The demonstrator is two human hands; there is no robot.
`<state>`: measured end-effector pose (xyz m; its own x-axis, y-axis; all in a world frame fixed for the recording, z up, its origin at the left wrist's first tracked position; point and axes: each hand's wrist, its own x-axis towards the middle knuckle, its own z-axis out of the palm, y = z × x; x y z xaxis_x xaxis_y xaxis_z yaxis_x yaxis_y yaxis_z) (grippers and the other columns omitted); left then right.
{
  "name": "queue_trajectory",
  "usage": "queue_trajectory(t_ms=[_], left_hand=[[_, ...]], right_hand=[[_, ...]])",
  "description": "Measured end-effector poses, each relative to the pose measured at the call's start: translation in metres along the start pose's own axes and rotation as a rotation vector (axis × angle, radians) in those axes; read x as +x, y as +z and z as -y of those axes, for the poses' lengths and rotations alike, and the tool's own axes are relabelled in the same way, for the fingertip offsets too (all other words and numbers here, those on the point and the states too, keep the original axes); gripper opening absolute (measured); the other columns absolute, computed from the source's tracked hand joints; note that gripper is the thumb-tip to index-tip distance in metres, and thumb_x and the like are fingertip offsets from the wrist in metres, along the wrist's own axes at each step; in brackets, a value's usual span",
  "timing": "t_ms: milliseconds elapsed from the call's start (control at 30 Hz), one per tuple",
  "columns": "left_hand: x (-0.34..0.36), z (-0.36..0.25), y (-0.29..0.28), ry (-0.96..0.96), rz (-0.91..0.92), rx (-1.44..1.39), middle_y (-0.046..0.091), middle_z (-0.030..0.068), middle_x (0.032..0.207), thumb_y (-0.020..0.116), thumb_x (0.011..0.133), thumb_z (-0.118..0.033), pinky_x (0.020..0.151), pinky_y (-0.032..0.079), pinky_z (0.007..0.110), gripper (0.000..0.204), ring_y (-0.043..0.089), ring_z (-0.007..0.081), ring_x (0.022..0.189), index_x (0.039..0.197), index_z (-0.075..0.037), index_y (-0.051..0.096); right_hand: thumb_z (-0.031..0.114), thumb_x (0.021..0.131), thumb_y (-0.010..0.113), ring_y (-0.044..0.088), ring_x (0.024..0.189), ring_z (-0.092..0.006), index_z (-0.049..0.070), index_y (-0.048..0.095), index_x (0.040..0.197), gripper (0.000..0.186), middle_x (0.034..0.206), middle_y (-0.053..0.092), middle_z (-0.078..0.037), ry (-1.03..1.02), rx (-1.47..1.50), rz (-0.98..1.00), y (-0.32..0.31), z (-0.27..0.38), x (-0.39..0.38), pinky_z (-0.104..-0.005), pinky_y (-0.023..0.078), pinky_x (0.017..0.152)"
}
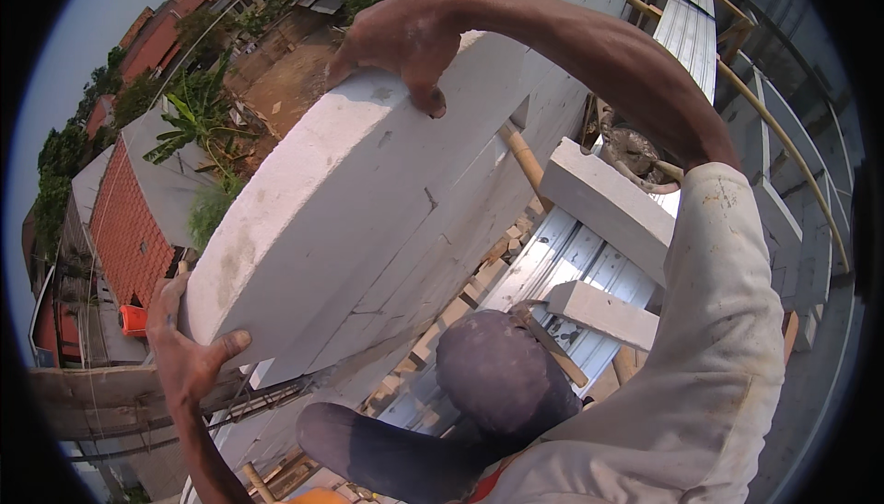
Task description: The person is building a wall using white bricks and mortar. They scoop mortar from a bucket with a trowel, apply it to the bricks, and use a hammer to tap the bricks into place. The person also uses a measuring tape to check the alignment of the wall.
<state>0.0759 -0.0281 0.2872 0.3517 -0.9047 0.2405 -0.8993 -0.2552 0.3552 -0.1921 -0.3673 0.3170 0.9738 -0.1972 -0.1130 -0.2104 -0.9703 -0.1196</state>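
A white lightweight concrete block (276,219) lies along the top of a wall of similar white blocks (405,274). My left hand (195,343) is closed on its near end, thumb on the inner face and fingers over the outer edge. Farther along, my right hand (405,39) clasps the top, its thumb pressed to the inner face and its other fingers reaching over the outer side, partly hidden. Between block and wall, the joint shows as a thin dark line.
Metal planks (589,260) form a platform below right, bearing two loose white blocks (612,205) (603,313) and a hammer-like tool (552,347) near my knee. A mortar-crusted container (633,150) stands beyond. Bamboo poles (525,165) cross there. Past the wall is a drop toward rooftops (138,228).
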Motion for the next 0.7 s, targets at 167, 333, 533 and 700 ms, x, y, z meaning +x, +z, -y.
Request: queue_trajectory(t_ms=[167,333,533,700], left_hand=[[0.016,0.031,0.024,-0.039,-0.024,0.069,0.064,0.0174,0.115,0.097,0.043,-0.043,0.099,0.051,0.046,0.103,0.066,0.0342,0.109,0.128,0.005,0.066],[0.041,0.018,0.036,-0.146,0.087,-0.003,0.065,0.0181,0.115,0.097,0.044,-0.044,0.098,0.052,0.045,0.099,0.066,0.0352,0.107,0.126,0.003,0.067],[0.061,0.02,0.053,-0.131,0.088,0.012,0.066,0.018,0.115,0.096,0.046,-0.04,0.097,0.053,0.043,0.096,0.066,0.0333,0.107,0.126,0.003,0.066],[0.071,0.006,0.075,-0.107,0.113,-0.014,0.065,0.0182,0.117,0.096,0.046,-0.037,0.097,0.053,0.044,0.095,0.066,0.0344,0.109,0.127,0.004,0.066]], right_hand=[[-0.001,0.04,0.094,0.07,0.108,-0.0364,0.004,0.063,0.141,0.106,0.12,0.075,-0.017,-0.021,0.028,0.101,0.006,-0.017,0.048,-0.0447,0.056,0.093],[-0.004,0.047,0.091,0.065,0.121,-0.0372,0.008,0.057,0.149,0.109,0.129,0.072,-0.015,0.033,0.054,0.199,0.008,-0.039,0.067,-0.0444,0.052,0.1],[-0.006,0.037,0.095,0.072,0.106,-0.0355,0.008,0.065,0.14,0.108,0.12,0.077,-0.016,0.073,0.035,0.11,0.023,-0.069,0.069,-0.047,0.057,0.093],[-0.007,0.039,0.095,0.073,0.107,-0.0341,0.009,0.064,0.141,0.108,0.122,0.076,-0.014,0.122,0.008,0.083,0.037,-0.086,0.061,-0.0472,0.058,0.095]])
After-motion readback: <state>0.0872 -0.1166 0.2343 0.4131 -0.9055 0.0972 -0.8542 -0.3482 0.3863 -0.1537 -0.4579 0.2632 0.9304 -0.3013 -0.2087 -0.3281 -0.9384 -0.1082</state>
